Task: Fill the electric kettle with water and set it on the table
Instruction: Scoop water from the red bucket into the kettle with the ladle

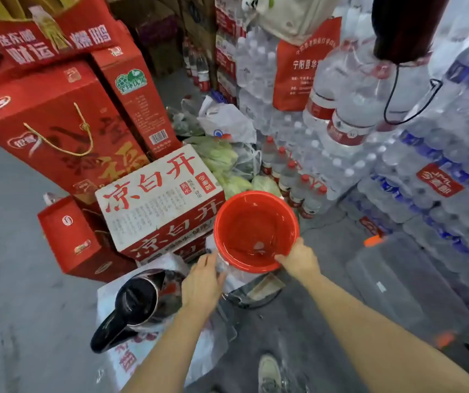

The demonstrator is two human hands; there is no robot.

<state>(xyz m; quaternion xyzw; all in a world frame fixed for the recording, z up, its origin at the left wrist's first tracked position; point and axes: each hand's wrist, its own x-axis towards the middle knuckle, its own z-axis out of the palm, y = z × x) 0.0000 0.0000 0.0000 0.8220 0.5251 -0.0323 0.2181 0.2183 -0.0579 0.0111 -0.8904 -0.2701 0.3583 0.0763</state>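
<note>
A steel electric kettle (139,300) with a black handle and an open black lid stands on a white printed box at the lower left. To its right a red plastic bucket (256,231) holds a little water. My right hand (298,258) grips the bucket's near rim. My left hand (203,282) presses on the bucket's left side, against something white there. Whether the fingers curl under the bucket is hidden.
Red gift boxes (57,123) and a white carton with red characters (159,191) crowd the left. Shrink-wrapped packs of bottled water (426,165) are stacked high on the right. Bags of greens (222,160) lie behind the bucket. Grey floor (9,251) lies at the far left.
</note>
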